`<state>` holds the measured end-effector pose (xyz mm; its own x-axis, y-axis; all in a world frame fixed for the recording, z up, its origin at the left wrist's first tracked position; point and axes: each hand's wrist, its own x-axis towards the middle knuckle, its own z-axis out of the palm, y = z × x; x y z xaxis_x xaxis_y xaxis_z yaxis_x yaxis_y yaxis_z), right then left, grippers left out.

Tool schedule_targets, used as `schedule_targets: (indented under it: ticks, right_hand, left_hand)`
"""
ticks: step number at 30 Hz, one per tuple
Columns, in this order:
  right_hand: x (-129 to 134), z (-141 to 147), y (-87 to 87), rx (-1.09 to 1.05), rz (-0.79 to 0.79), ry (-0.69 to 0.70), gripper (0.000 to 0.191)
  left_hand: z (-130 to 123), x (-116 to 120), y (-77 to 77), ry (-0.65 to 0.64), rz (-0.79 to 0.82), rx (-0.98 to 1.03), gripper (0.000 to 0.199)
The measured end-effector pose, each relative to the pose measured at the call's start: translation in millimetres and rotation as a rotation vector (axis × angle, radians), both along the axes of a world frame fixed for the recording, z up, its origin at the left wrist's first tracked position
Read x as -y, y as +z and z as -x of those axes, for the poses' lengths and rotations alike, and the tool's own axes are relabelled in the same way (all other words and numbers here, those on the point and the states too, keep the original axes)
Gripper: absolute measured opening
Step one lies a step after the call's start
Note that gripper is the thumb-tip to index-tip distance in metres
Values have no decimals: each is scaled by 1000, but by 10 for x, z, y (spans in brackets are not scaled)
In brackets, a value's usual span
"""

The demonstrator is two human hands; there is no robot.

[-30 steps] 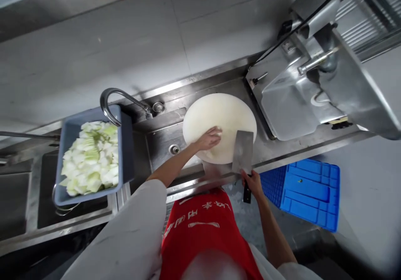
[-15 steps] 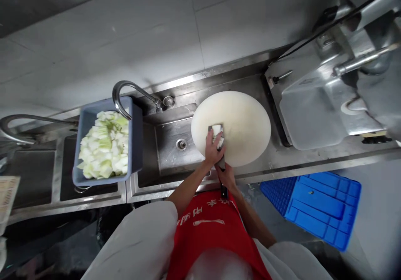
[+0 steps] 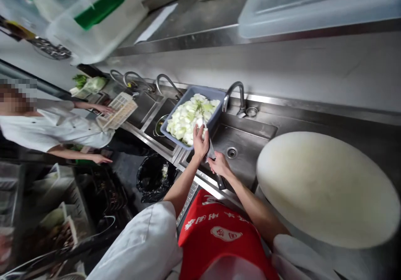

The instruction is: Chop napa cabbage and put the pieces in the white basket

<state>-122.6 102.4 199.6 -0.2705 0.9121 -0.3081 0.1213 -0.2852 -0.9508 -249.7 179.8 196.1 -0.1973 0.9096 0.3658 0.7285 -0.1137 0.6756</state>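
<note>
Far left of the left grip, a co-worker [image 3: 59, 125] in a white top has one hand [image 3: 106, 109] on a slatted tray [image 3: 122, 108]; the other hand [image 3: 100, 159] hangs lower, fingers extended. Clear boxes [image 3: 100, 29] with green latches are above them. Nearer the left grip, down and to its left, is a bin [image 3: 153, 180] lined with a black bag.

Just beyond and left of the left grip, a blue-grey tub [image 3: 171, 140] sits over the sinks, heaped with pale green and white cut pieces [image 3: 186, 121]. The left grip [image 3: 201, 142] is at the tub's near right side, fingers bent and slightly apart along the cleaver's blade, with white pieces at the fingertips; whether it is closed on them I cannot tell. The cleaver [image 3: 211, 150] slants between the two grips, its dark handle toward the person. The right grip [image 3: 218, 164] is closed on it where the blade meets the handle.

Beyond the right grip and slightly right are a sink [image 3: 246, 142] and a curved faucet [image 3: 241, 94]. Well right of the right grip, the large, round white board [image 3: 326, 188] lies on the steel counter [image 3: 338, 123].
</note>
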Motion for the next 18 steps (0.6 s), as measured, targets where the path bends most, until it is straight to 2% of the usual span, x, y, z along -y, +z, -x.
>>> schedule_targets:
  ticks: [2, 5, 8, 12, 15, 18]
  right_hand:
    - [-180, 283, 107, -1, -15, 40, 21]
    - [-379, 597, 150, 29, -23, 52, 24]
    - [-548, 831, 109, 72, -28, 18, 25]
    - [-751, 1043, 54, 136, 1, -84, 23]
    - [-768, 1087, 86, 139, 45, -189, 21]
    - [-572, 1074, 177, 182, 42, -361, 34]
  left_hand:
    - [334, -129, 46, 55, 1, 4, 65]
    - [685, -341, 23, 98, 11, 6, 66]
    - [924, -638, -90, 89, 20, 31, 63]
    - [1228, -1157, -307, -35, -1, 38, 60]
    - [1530, -1542, -465, -39, 85, -55, 58]
    - [1808, -1870, -608, -77, 207, -222, 64]
